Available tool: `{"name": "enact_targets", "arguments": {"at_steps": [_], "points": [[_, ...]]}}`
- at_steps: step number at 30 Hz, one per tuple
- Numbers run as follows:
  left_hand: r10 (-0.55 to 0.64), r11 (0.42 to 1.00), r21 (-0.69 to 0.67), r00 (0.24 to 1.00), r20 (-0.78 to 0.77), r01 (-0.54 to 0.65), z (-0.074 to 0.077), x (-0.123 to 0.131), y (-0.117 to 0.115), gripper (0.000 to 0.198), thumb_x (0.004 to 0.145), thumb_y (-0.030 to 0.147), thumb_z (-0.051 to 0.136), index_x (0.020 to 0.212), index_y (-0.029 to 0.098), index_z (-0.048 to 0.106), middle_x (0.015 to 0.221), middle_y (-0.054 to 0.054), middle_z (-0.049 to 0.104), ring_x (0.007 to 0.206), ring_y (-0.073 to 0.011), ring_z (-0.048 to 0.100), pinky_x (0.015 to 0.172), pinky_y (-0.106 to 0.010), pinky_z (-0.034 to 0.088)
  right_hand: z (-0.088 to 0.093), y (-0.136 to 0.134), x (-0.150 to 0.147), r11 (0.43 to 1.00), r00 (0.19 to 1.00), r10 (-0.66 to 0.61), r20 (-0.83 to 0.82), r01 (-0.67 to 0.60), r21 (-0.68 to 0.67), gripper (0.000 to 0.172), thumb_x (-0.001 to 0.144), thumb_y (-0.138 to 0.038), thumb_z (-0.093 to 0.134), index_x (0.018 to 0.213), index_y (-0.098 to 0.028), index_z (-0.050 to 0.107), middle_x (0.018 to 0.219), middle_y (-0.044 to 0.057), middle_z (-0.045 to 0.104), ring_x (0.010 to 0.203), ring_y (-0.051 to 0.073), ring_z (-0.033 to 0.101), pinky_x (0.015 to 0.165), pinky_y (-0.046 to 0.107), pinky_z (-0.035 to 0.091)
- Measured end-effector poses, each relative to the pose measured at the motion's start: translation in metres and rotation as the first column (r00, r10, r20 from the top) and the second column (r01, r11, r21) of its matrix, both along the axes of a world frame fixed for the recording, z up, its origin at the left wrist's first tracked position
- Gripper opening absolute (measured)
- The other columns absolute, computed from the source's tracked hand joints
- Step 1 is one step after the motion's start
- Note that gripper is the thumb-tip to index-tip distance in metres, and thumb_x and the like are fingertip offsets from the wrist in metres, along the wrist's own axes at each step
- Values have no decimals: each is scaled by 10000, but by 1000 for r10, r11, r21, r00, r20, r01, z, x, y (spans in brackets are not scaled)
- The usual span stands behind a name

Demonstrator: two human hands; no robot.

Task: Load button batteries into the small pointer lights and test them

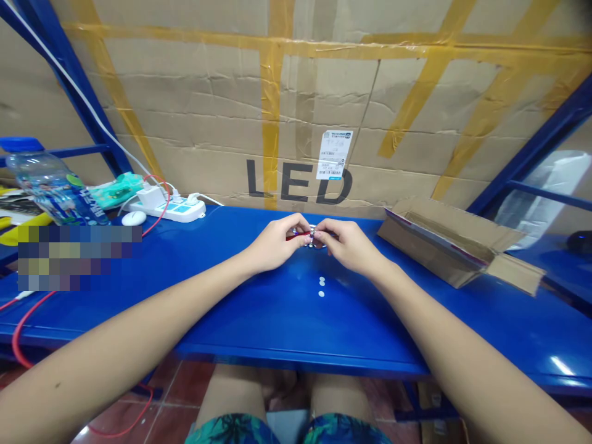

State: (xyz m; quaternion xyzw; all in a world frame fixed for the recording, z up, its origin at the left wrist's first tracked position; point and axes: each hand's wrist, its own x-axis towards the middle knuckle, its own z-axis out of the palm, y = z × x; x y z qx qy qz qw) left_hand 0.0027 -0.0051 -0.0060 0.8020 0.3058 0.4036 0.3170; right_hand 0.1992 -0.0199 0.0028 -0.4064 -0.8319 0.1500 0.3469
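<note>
My left hand (279, 240) and my right hand (342, 242) meet over the middle of the blue table (259, 308). Between their fingertips is a small object with a thin red strip and shiny silvery parts (311, 237); its kind is too small to make out. Thumb and fingers of my left hand pinch the red end. My right fingers close on the silvery side and partly hide it. Nearer to me, small whitish round discs (321, 294) lie on the table below the hands, slightly to the right.
An open cardboard box (425, 246) stands at the right. On the left are a power strip (185, 209) with plugs, a white rounded item (134, 218), a water bottle (50, 185) and a red cable (21, 336). Large taped cardboard (208, 123) rises behind the table.
</note>
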Motion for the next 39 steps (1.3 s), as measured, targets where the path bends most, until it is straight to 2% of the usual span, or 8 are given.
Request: {"name": "enact_targets", "arguments": {"at_steps": [5, 9, 17, 24, 29, 34, 37, 39], "points": [[6, 1000, -24, 996, -87, -8, -3, 1, 0, 123, 903, 299, 542, 961, 194, 571, 882, -22, 679, 853, -170, 632, 815, -328, 492, 4, -2, 6, 989, 968, 48, 248, -82, 125, 296, 965, -218, 393, 757, -184, 602, 734, 55, 656, 652, 154, 551, 649, 273, 366], [-3, 990, -138, 986, -165, -20, -1, 4, 1, 325, 973, 325, 368, 808, 164, 597, 847, -52, 695, 838, -176, 628, 828, -340, 473, 5, -3, 7, 981, 957, 49, 285, -100, 167, 299, 962, -204, 389, 790, -179, 631, 760, 72, 667, 661, 165, 547, 646, 275, 345], [-18, 972, -234, 976, -215, -33, 8, 4, -6, 276, 899, 315, 490, 697, 156, 591, 637, 0, 614, 479, -96, 431, 492, -249, 329, 0, -2, 5, 976, 924, 33, 382, -112, 186, 259, 841, -48, 409, 755, -165, 622, 748, 88, 659, 667, 173, 535, 643, 278, 336], [49, 996, 85, 973, -228, -30, 4, 5, -10, 155, 882, 248, 557, 819, 153, 663, 762, -16, 679, 694, -143, 584, 653, -264, 421, 2, -3, 3, 995, 975, 97, 199, -98, -3, 235, 855, -133, 443, 705, -148, 624, 634, 25, 600, 610, 136, 486, 624, 267, 327], [99, 937, 348, 944, -315, 18, 1, 5, -14, 179, 937, 201, 486, 908, 164, 659, 928, -55, 718, 839, -189, 646, 757, -298, 456, 3, 0, 4, 982, 988, 120, 96, -104, -157, 227, 840, -224, 487, 653, -141, 585, 591, -5, 534, 603, 121, 459, 603, 253, 328], [188, 875, 482, 894, -407, 36, -4, 5, -15, 219, 966, 212, 428, 967, 125, 629, 963, -119, 699, 878, -235, 654, 781, -343, 481, 1, 3, 6, 958, 990, 136, 31, -124, -259, 225, 811, -239, 492, 642, -139, 601, 580, -5, 531, 580, 119, 451, 576, 253, 323], [220, 854, 518, 868, -445, 49, -5, 5, -15, 217, 962, 205, 421, 962, 108, 615, 935, -139, 685, 848, -242, 649, 751, -348, 475, 1, 2, 6, 969, 989, 126, 83, -105, -224, 227, 813, -221, 489, 628, -139, 592, 567, -7, 524, 564, 112, 426, 557, 251, 291], [197, 870, 491, 889, -414, 36, -5, 6, -16, 189, 955, 203, 439, 941, 120, 609, 918, -121, 683, 831, -225, 642, 734, -333, 463, 1, 1, 7, 991, 978, 109, 178, -92, -101, 230, 812, -165, 473, 603, -142, 564, 558, -8, 516, 553, 104, 399, 558, 256, 267]]}}
